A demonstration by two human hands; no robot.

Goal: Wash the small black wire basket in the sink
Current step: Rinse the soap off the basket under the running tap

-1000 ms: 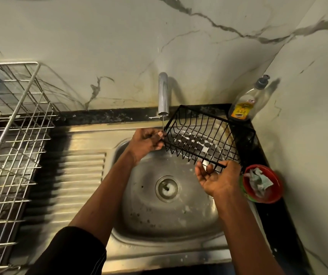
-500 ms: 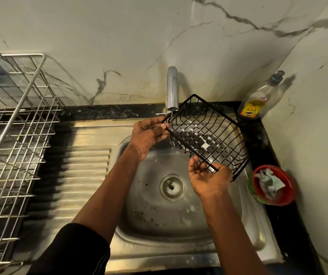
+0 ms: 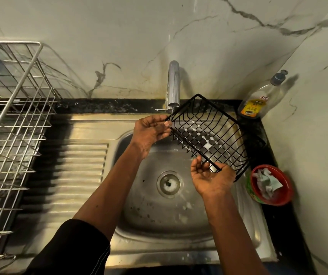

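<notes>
Backdrop: veined marble wall (image 3: 198, 46) is rising behind a stainless steel sink (image 3: 159, 219) set in a dark tabletop (image 3: 109, 107), with a chrome faucet (image 3: 173, 84) standing at upper centre.
Basket: small black wire basket (image 3: 208, 135) is hanging in the air over the right half of the sink, just right of centre, tilted so its open side is facing the person.
Long axis: it is running from the faucet spout down and right toward the red bowl (image 3: 284, 195) at the right edge.
Left hand: left hand (image 3: 151, 132) is pinching the basket's left corner directly beneath the spout, where a thin stream is falling.
Right hand: right hand (image 3: 210, 179), palm up, is curling its fingers round the near rim wire close to the lower corner.
Key relation: the basket is lying right of the left hand and above the right hand. The left hand is sitting nearer the water, so bringing the far end under the stream is probably calling for a swing about that pinch.
Progress: rinsing seems to be under way, with only the left corner meeting the water.
Surroundings: dish soap bottle (image 3: 258, 102) is standing at upper right, and a wire drying rack (image 3: 10, 126) is filling the left edge.
</notes>
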